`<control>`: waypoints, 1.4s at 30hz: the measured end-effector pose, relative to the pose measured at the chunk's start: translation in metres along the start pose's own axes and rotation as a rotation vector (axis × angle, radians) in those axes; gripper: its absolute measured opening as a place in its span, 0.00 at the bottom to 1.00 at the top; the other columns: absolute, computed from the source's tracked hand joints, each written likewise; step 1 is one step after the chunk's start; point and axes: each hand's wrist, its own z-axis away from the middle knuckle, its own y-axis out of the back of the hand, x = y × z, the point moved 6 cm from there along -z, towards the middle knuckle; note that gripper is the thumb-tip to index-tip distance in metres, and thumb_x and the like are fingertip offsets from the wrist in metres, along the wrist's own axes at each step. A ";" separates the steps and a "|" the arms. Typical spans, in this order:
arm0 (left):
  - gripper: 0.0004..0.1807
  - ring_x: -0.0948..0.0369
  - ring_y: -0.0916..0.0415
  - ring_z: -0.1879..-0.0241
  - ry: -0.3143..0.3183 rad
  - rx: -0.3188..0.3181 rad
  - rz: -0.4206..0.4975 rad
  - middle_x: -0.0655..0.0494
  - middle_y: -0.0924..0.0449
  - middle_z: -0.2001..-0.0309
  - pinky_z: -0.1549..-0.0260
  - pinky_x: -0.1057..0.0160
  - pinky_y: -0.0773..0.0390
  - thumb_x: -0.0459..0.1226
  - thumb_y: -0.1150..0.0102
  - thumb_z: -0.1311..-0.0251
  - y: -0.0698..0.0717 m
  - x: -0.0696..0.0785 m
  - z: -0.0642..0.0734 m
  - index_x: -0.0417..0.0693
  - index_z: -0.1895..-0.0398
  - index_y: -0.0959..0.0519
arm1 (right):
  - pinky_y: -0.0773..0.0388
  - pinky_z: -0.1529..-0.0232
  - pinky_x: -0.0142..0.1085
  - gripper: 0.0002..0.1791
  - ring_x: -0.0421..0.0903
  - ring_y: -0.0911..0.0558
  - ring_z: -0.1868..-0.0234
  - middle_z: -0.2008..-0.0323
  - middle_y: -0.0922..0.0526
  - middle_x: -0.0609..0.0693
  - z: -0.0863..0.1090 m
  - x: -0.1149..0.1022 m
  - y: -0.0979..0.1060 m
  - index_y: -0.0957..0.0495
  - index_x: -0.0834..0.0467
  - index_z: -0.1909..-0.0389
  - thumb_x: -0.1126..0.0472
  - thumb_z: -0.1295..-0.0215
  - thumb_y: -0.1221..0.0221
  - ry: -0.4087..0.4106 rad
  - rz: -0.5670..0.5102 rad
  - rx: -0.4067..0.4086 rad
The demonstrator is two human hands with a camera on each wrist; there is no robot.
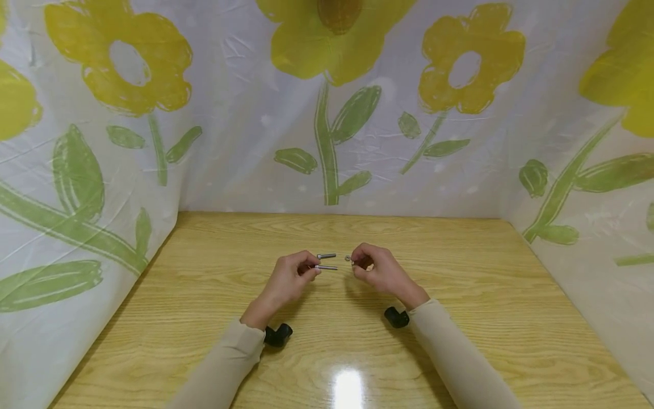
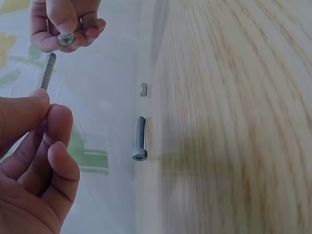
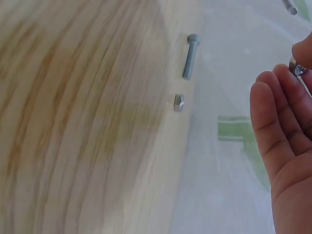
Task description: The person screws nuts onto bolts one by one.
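Observation:
My left hand (image 1: 289,277) pinches a threaded bolt (image 2: 47,71) by its head end, between thumb and forefinger, with the shank pointing toward the other hand. The fingers cover its head in the left wrist view. Opposite it, my right hand (image 1: 379,269) pinches a small hex nut (image 2: 66,39) between thumb and fingertips. A short gap separates the bolt's tip from this nut. On the table just beyond the hands lie a second bolt (image 1: 327,256), with a round socket head, and a second nut (image 3: 179,103) off its tip.
The wooden table (image 1: 327,358) reaches back to a hanging white sheet (image 1: 230,142) printed with yellow flowers, which also closes off both sides. A black device (image 1: 278,336) sits by the left wrist, and another black device (image 1: 396,317) by the right wrist.

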 end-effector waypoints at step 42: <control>0.04 0.46 0.21 0.73 -0.028 0.001 0.123 0.49 0.19 0.71 0.79 0.64 0.23 0.31 0.39 0.38 -0.006 0.014 -0.002 0.41 0.61 0.19 | 0.22 0.54 0.45 0.06 0.52 0.19 0.60 0.61 0.20 0.59 0.010 -0.045 0.002 0.22 0.68 0.59 0.72 0.36 0.42 0.065 -0.287 0.053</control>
